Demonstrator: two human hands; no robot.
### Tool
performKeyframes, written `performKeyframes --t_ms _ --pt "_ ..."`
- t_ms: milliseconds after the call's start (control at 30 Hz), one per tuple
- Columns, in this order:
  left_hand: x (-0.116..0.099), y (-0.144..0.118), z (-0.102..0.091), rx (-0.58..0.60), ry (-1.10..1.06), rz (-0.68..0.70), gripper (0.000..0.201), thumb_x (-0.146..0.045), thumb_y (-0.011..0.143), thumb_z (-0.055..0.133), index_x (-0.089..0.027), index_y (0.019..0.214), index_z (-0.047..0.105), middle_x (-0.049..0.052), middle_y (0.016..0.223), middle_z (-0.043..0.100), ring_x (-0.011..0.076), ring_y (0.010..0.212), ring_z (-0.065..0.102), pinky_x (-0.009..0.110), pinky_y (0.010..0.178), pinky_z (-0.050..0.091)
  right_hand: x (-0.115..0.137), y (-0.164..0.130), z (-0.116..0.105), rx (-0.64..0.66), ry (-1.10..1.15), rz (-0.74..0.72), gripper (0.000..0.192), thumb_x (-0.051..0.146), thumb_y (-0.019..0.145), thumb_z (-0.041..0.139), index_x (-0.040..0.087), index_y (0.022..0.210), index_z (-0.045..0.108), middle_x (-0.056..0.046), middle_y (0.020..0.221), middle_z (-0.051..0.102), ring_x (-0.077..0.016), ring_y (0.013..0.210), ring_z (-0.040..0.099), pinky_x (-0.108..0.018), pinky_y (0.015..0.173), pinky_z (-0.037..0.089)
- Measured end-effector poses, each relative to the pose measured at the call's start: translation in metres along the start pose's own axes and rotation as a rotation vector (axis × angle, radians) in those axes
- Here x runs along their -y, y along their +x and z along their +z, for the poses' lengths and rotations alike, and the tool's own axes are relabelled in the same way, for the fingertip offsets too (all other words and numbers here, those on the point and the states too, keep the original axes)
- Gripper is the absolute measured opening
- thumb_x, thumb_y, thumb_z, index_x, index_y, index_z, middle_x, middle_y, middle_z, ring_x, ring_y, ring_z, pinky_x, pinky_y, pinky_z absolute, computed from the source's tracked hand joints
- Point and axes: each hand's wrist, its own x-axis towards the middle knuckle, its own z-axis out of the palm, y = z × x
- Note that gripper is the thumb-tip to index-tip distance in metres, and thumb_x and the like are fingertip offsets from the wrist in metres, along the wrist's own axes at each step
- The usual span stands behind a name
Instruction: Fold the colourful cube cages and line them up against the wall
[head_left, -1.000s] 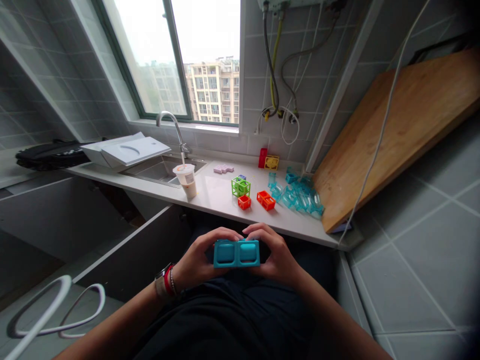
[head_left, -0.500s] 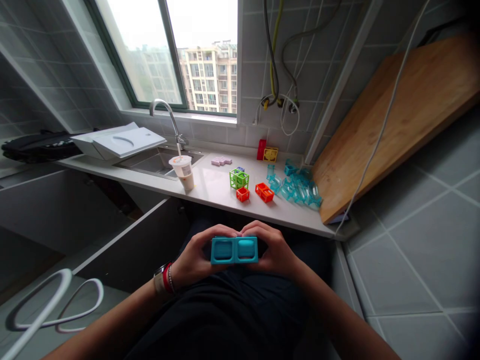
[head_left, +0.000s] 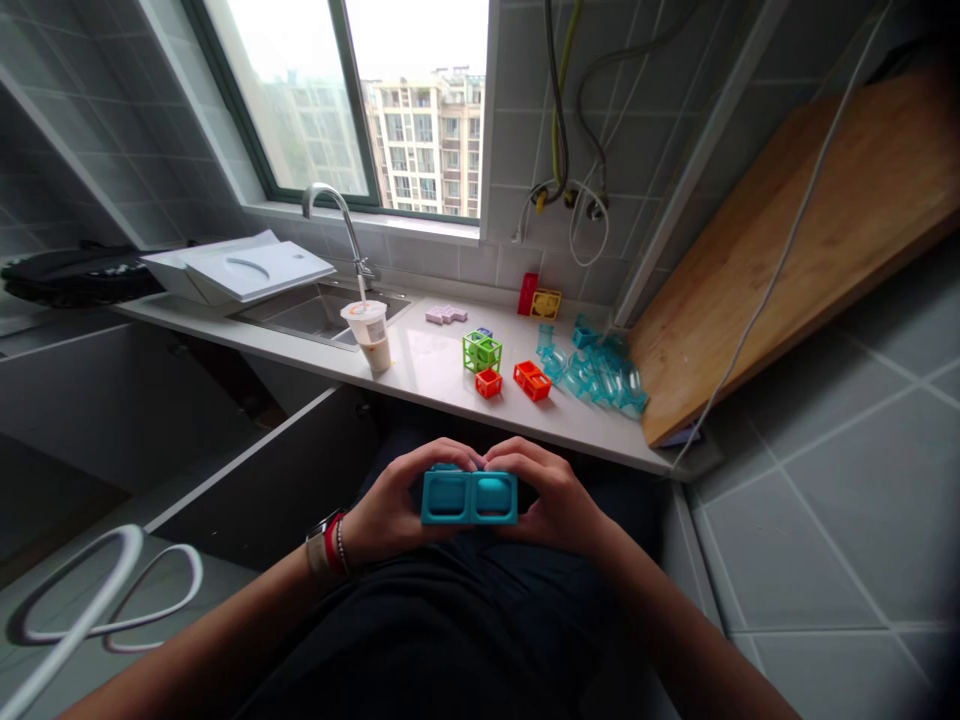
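The head view shows, at the far left, a black bag (head_left: pixel 71 277) on a ledge, and next to it a white flat box (head_left: pixel 236 270) beside the sink (head_left: pixel 319 318) with one curved tap (head_left: pixel 337 225). One paper cup (head_left: pixel 370 335) with a lid stands on the white counter (head_left: pixel 442 385), at the sink's corner.

Below the counter edge, both hands hold one teal block (head_left: pixel 469 497) in front of the body. The left hand (head_left: pixel 394 505) grasps its left end, with the fingers curled over the top and the thumb hidden behind it. The right hand (head_left: pixel 551 500) grasps the right end in the same way. The block sits between the two hands, touching both, and the fingertips of the two hands almost meet above its middle. It consists of two square cells side by side. Its long axis runs left to right, almost level, and its broad face with the two hollows points toward the camera.

On the counter further right I count one pale purple piece (head_left: pixel 445 314), one green frame cube (head_left: pixel 481 352), two orange frame pieces (head_left: pixel 489 382) (head_left: pixel 532 380), one red block (head_left: pixel 527 292) and one yellow frame (head_left: pixel 545 303) by the wall. A heap of clear blue pieces (head_left: pixel 600 375) lies next; their number I cannot tell. A wooden board (head_left: pixel 780 260) leans at the right end.
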Motion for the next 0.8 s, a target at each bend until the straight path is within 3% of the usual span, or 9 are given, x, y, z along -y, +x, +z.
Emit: performKeyframes --t_ms 333,500,633,800 --pt "0.008 -0.001 0.000 -0.014 0.046 -0.050 0.044 -0.021 0.080 0.081 -0.019 0.119 0.061 0.013 0.126 0.066 0.0270 0.114 0.064 0.036 0.097 0.052 -0.004 -0.001 0.002 0.009 -0.037 0.048 0.044 0.027 0.078 0.080 0.025 0.118 0.063 -0.010 0.115 0.066 -0.0247 0.101 0.067 -0.036 0.087 0.057" --pt "0.013 0.001 0.004 -0.094 0.024 -0.208 0.054 -0.028 0.081 0.082 -0.021 0.128 0.057 0.010 0.124 0.067 0.0230 0.104 0.067 0.032 0.088 0.054 -0.007 0.000 0.002 -0.065 -0.064 0.076 0.051 0.026 0.080 0.079 0.027 0.127 0.059 -0.009 0.116 0.067 -0.0249 0.104 0.067 -0.036 0.086 0.056" --pt "0.015 0.005 0.003 -0.079 -0.014 -0.270 0.051 -0.030 0.082 0.080 -0.020 0.126 0.056 0.008 0.114 0.069 0.0192 0.093 0.067 0.029 0.080 0.054 -0.011 -0.003 0.004 -0.125 -0.088 0.118 0.053 0.029 0.082 0.076 0.028 0.131 0.057 -0.009 0.121 0.067 -0.0252 0.104 0.067 -0.035 0.081 0.057" --pt "0.032 0.006 -0.006 -0.056 -0.041 -0.308 0.052 -0.036 0.085 0.076 -0.019 0.129 0.055 0.008 0.107 0.071 0.0213 0.094 0.068 0.030 0.078 0.055 -0.018 -0.006 0.006 -0.207 -0.100 0.209 0.055 0.034 0.081 0.079 0.028 0.131 0.058 -0.007 0.115 0.070 -0.0233 0.093 0.069 -0.034 0.077 0.057"
